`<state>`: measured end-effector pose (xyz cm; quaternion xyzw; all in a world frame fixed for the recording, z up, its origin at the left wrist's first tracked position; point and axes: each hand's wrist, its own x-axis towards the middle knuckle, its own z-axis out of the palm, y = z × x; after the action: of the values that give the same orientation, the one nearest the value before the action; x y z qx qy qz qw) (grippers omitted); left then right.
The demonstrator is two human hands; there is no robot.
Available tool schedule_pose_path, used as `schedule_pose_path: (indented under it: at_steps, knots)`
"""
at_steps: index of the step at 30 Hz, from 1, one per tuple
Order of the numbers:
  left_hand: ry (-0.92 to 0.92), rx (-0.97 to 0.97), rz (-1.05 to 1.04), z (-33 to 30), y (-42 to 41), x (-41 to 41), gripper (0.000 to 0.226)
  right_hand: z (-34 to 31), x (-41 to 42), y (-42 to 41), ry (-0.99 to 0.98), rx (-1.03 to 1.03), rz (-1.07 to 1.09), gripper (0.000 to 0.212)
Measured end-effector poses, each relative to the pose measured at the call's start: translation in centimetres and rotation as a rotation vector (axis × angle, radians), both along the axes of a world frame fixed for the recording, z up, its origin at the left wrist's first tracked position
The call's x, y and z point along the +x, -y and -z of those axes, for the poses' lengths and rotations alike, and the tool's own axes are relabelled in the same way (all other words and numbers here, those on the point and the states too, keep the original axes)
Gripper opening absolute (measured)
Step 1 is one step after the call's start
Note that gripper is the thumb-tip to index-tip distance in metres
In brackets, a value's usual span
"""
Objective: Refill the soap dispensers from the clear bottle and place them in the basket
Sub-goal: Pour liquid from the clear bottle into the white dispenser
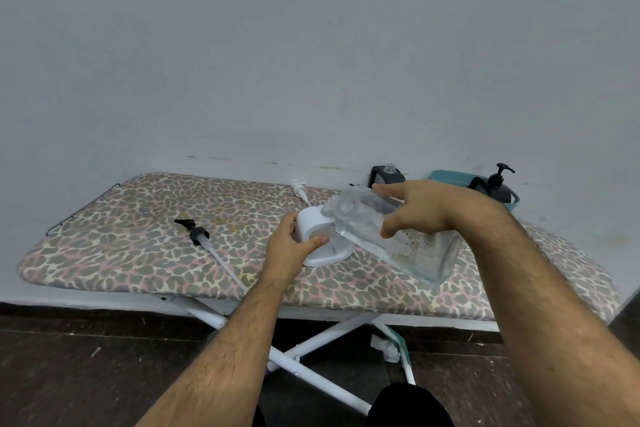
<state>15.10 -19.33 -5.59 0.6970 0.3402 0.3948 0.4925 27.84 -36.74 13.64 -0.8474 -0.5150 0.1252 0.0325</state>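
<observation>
My right hand grips the big clear bottle, tipped to the left so its neck meets the open mouth of a white soap dispenser. My left hand holds that white dispenser upright on the ironing board. A black dispenser without its pump stands at the back by the wall. Another black dispenser, with its pump on, sits in the teal basket at the far right.
A black pump with its long tube lies on the board to the left of my hands. A white pump lies near the back edge. The wall runs close behind the board. Dark floor and the board's white legs are below.
</observation>
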Motion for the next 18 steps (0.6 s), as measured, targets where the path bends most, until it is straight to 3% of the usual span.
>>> schedule_pose_path:
  at_steps: [18]
  knots:
    - [-0.003, 0.006, -0.002, 0.18, -0.23, 0.13, 0.051, -0.31, -0.38, -0.02, 0.005, -0.006, 0.015, 0.086]
